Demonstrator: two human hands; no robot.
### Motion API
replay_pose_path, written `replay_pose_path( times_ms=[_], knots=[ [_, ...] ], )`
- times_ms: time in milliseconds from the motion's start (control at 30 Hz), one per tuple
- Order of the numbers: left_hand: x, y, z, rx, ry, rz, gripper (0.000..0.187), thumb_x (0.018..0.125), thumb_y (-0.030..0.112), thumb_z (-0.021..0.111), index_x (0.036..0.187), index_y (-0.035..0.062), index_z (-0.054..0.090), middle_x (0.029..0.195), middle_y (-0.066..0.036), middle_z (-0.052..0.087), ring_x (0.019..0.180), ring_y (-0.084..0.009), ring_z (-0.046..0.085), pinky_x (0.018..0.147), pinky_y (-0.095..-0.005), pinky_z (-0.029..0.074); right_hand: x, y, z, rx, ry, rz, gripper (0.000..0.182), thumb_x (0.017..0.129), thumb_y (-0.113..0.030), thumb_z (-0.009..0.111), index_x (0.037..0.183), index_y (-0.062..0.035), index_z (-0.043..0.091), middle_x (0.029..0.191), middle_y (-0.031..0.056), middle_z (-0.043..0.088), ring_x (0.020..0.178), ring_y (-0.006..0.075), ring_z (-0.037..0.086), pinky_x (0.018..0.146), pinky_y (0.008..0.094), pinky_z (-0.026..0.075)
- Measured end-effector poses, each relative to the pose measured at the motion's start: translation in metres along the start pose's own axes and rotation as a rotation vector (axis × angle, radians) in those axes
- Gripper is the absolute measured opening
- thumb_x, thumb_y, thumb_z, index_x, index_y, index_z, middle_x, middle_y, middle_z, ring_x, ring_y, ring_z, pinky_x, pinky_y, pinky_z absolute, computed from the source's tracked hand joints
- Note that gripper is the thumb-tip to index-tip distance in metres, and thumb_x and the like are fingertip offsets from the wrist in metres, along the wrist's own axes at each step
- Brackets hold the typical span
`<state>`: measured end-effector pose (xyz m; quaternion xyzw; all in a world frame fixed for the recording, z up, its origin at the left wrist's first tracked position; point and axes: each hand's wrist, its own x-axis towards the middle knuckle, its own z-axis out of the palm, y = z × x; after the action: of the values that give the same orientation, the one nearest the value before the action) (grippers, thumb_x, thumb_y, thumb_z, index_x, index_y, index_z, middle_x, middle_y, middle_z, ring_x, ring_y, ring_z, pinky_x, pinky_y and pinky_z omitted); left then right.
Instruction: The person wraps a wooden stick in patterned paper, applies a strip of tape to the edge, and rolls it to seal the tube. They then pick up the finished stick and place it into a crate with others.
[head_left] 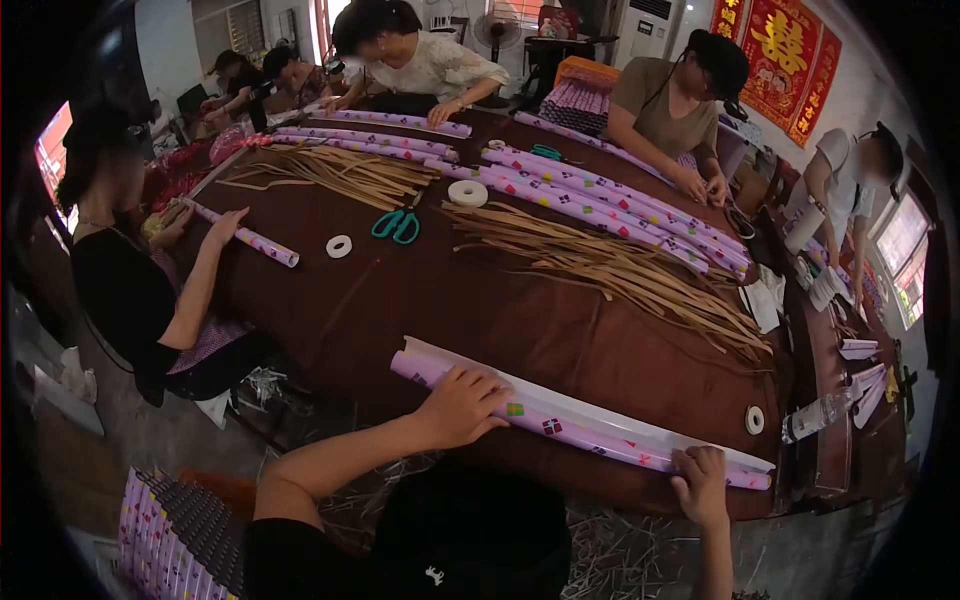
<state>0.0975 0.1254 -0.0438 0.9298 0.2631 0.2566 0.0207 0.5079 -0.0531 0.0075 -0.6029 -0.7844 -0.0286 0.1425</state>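
Observation:
A roll of lilac wrapping paper (590, 435) with a gift-box print lies across the near side of the table, partly unrolled. Its loose edge stands up along the far side and shows the white inner face (560, 400). My left hand (460, 405) is closed over the roll near its left end, fingers across the top. Near the right end, my right hand (702, 485) grips the same roll with curled fingers. A white tape roll (755, 419) lies just beyond my right hand.
Brown paper strips (610, 265) and finished rolls (610, 205) cover the table's middle and far side. Teal scissors (397, 226) and tape rolls (340, 246) lie left of centre. A co-worker (130, 260) holds a roll at left; a plastic bottle (815, 417) lies at right. Bundled rolls (175, 540) stand lower left.

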Motion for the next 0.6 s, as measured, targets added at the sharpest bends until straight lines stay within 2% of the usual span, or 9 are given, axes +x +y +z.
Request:
replay_pose_path(
  times_ms=[67,133,167,233,267,333,400,467,600],
  knots=[
    [0.000,0.001,-0.001,0.001,0.007,0.007,0.052,0.082,0.037,0.072,0.122,0.0059,0.061,0.111,-0.006,0.058,0.107,-0.0250,0.052,0.093,-0.0395,0.039,0.047,-0.037,0.007,0.054,0.008,-0.199,0.042,0.083,-0.035,0.068,0.112,-0.0048,0.065,0.094,0.0110,0.061,0.089,0.0291,0.057,0.084,0.0407,0.043],
    [0.000,0.003,-0.004,0.022,-0.013,0.005,0.052,0.087,0.036,0.067,0.127,0.0041,0.058,0.112,-0.007,0.058,0.107,-0.0248,0.052,0.093,-0.0386,0.039,0.086,-0.070,0.009,0.002,-0.182,-0.210,0.037,0.089,-0.033,0.065,0.111,-0.0034,0.065,0.089,0.0127,0.064,0.086,0.0297,0.060,0.079,0.0409,0.047],
    [-0.001,0.005,-0.006,0.026,-0.018,0.003,0.052,0.087,0.036,0.067,0.127,0.0041,0.058,0.112,-0.007,0.058,0.107,-0.0248,0.052,0.093,-0.0386,0.039,0.103,-0.077,0.014,0.008,-0.180,-0.212,0.037,0.089,-0.033,0.065,0.111,-0.0034,0.065,0.089,0.0127,0.064,0.086,0.0297,0.060,0.079,0.0409,0.047],
    [-0.001,0.010,-0.011,-0.023,-0.040,-0.047,0.048,0.090,0.030,0.063,0.130,0.0024,0.056,0.111,-0.008,0.057,0.105,-0.0251,0.052,0.093,-0.0384,0.039,0.139,-0.085,0.035,0.502,-0.172,-0.175,0.030,0.095,-0.028,0.060,0.106,-0.0008,0.062,0.085,0.0157,0.065,0.082,0.0314,0.063,0.075,0.0402,0.050],
    [-0.002,0.010,-0.009,-0.017,-0.041,-0.044,0.048,0.090,0.030,0.063,0.130,0.0024,0.056,0.111,-0.008,0.057,0.105,-0.0251,0.052,0.093,-0.0384,0.039,0.158,-0.093,0.039,0.504,-0.165,-0.176,0.030,0.095,-0.028,0.060,0.106,-0.0008,0.062,0.085,0.0157,0.065,0.082,0.0314,0.063,0.075,0.0402,0.050],
    [-0.006,0.007,-0.002,0.000,0.009,-0.055,0.039,0.090,0.023,0.060,0.123,0.0020,0.058,0.109,-0.009,0.058,0.104,-0.0259,0.052,0.093,-0.0395,0.039,0.194,-0.113,0.045,0.888,-0.459,-0.041,0.022,0.096,-0.021,0.055,0.102,0.0006,0.059,0.089,0.0182,0.067,0.084,0.0335,0.065,0.076,0.0400,0.051],
    [-0.007,0.006,0.002,-0.010,0.021,-0.070,0.036,0.089,0.022,0.060,0.119,0.0026,0.059,0.108,-0.009,0.058,0.104,-0.0263,0.052,0.092,-0.0398,0.039,0.227,-0.127,0.060,0.797,-0.538,-0.104,0.018,0.095,-0.016,0.054,0.101,-0.0002,0.059,0.089,0.0178,0.068,0.081,0.0324,0.066,0.074,0.0383,0.052],
    [-0.008,0.005,0.004,-0.022,0.026,-0.088,0.032,0.089,0.020,0.060,0.115,0.0032,0.059,0.107,-0.009,0.058,0.105,-0.0267,0.052,0.092,-0.0402,0.039,0.257,-0.137,0.090,0.902,-0.568,-0.109,0.015,0.095,-0.013,0.055,0.103,-0.0004,0.056,0.081,0.0086,0.066,0.072,0.0170,0.062,0.069,0.0314,0.051],
    [-0.009,0.005,0.005,0.036,0.015,-0.063,0.028,0.087,0.017,0.061,0.112,0.0040,0.059,0.111,-0.011,0.058,0.105,-0.0290,0.052,0.091,-0.0417,0.039,0.305,-0.181,0.124,0.961,-0.618,-0.128,0.017,0.089,-0.012,0.061,0.104,-0.0025,0.058,0.080,0.0081,0.066,0.069,0.0166,0.062,0.065,0.0332,0.052]
  ],
)
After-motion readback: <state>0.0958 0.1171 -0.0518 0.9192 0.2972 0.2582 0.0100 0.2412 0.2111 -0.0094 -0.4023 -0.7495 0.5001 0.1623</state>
